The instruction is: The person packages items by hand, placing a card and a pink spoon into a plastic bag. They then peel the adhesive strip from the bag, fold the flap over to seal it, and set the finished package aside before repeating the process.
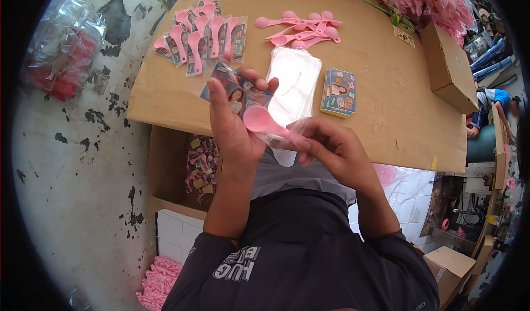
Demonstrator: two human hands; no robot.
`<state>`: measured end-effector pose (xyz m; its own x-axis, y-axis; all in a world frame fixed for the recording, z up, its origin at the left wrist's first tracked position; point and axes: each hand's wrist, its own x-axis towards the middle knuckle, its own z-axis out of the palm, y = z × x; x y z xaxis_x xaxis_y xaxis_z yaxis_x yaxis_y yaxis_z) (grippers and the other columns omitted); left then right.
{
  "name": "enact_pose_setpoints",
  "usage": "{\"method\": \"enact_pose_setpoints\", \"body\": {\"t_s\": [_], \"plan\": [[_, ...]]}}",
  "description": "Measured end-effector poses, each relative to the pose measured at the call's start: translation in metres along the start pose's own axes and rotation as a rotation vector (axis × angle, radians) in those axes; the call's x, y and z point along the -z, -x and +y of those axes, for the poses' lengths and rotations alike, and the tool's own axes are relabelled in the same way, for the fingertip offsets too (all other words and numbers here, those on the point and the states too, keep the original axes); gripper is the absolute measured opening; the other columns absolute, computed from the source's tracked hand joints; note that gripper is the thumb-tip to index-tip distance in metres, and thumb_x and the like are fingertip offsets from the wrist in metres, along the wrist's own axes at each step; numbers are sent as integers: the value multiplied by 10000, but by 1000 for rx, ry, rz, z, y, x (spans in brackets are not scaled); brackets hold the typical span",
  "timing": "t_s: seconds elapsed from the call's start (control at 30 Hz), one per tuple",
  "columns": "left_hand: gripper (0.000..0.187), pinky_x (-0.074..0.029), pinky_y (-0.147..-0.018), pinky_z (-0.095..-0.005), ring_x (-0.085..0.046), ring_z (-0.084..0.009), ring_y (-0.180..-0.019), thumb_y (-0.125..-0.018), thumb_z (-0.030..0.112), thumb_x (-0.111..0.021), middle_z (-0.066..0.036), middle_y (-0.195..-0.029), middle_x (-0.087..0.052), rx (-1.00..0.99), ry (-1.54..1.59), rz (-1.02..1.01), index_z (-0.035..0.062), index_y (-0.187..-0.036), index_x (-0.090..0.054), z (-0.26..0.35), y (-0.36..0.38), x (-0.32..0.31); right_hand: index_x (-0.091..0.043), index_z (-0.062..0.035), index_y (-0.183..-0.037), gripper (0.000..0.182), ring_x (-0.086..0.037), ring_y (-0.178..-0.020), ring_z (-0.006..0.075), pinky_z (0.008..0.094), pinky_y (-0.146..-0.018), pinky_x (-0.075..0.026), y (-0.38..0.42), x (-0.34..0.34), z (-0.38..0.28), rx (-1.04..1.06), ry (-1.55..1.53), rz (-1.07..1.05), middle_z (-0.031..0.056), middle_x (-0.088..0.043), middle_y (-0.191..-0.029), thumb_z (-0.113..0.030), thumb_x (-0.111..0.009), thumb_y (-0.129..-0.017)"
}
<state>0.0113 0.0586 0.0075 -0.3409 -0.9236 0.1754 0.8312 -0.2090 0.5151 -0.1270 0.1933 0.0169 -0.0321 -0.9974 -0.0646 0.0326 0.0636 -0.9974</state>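
Note:
My left hand (234, 129), palm turned up, holds a printed card in a clear plastic bag (236, 94) between thumb and fingers. A pink measuring spoon (262, 120) lies with its bowl against that bag, near my left palm. My right hand (339, 151) pinches the spoon's handle end, with clear plastic around it. Just beyond my hands is a stack of white, thin bags (295, 82). To its right lies a pile of blue printed cards (339, 93). Loose pink spoons (306, 27) are heaped farther back. Bagged spoons with cards (201, 32) are gathered at the table's left.
The table (386, 90) is covered in brown paper. A cardboard box (450, 68) stands at its right edge, near bulk bags of pink spoons (425, 4). Below the left edge, an open carton (176, 170) contains packed pieces. Another person (488, 107) is at far right.

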Motion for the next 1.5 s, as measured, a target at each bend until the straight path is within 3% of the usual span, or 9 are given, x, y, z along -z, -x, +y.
{"method": "enact_pose_setpoints", "body": {"t_s": [0.13,0.33,0.53,0.77,1.07,1.17,1.27,1.43,1.5], "plan": [[572,-557,-961,-468,-637,-172,-909,-1055,523,-474,-64,-1014,-616,53,60,-24,105,-1435,-386,-6,3,1,-523,48,-1303,307,-673,-833,135,274,-736,-574,0,-13,1,142,-230,124,129,-689,-1089,-45,-602,-1021],[581,-567,-967,-458,-636,-174,-929,-1058,520,-469,-69,-1040,-606,190,150,-34,95,-1443,-377,-15,11,-8,-517,27,-1174,220,-664,-901,121,277,-808,-571,-2,-15,8,102,-235,219,97,-643,-1063,-12,-636,-993],[561,-600,-919,-452,-633,-171,-942,-1064,484,-483,-74,-1053,-604,253,143,-60,76,-1438,-394,-19,15,-12,-490,17,-1179,266,-667,-915,122,278,-833,-566,-4,-17,14,235,-311,221,86,-632,-1053,-7,-662,-976],[497,-612,-891,-442,-639,-179,-963,-1072,358,-526,-91,-1078,-610,332,190,-62,67,-1453,-394,-18,17,-7,-483,4,-1157,290,-677,-973,127,278,-857,-564,-5,-14,12,180,-263,192,71,-631,-1033,-2,-689,-954],[401,-637,-823,-418,-656,-188,-989,-1085,237,-504,-102,-1081,-613,408,152,-116,48,-1431,-429,-11,21,-6,-479,-38,-1140,388,-611,-817,53,204,-666,-490,-15,-28,20,262,-116,409,24,-623,-949,9,-765,-882],[388,-627,-849,-413,-661,-199,-1010,-1083,223,-508,-113,-1109,-625,397,105,-97,37,-1417,-441,-10,21,-6,-502,-34,-1232,466,-565,-707,42,206,-613,-458,-14,-29,23,385,-19,511,6,-598,-840,15,-778,-860],[372,-605,-917,-434,-667,-240,-1056,-1082,213,-506,-147,-1157,-634,370,64,-67,26,-1399,-450,-8,16,-1,-648,-50,-1286,499,-451,-562,57,253,-512,-375,-4,-17,20,584,546,491,-14,-497,-657,24,-789,-813],[416,-527,-1058,-521,-606,-301,-1232,-1064,212,-530,-189,-1318,-592,357,-5,-12,28,-1425,-437,5,8,-2,-714,-42,-1166,332,-490,-628,61,244,-516,-362,10,8,9,733,621,300,10,-543,-724,3,-763,-840],[445,-489,-1092,-552,-523,-338,-1340,-1076,262,-496,-216,-1411,-528,410,124,-34,26,-1443,-413,8,7,-1,-716,-52,-1175,327,-524,-724,77,236,-544,-381,13,14,16,687,350,569,53,-581,-821,23,-728,-857]]}}
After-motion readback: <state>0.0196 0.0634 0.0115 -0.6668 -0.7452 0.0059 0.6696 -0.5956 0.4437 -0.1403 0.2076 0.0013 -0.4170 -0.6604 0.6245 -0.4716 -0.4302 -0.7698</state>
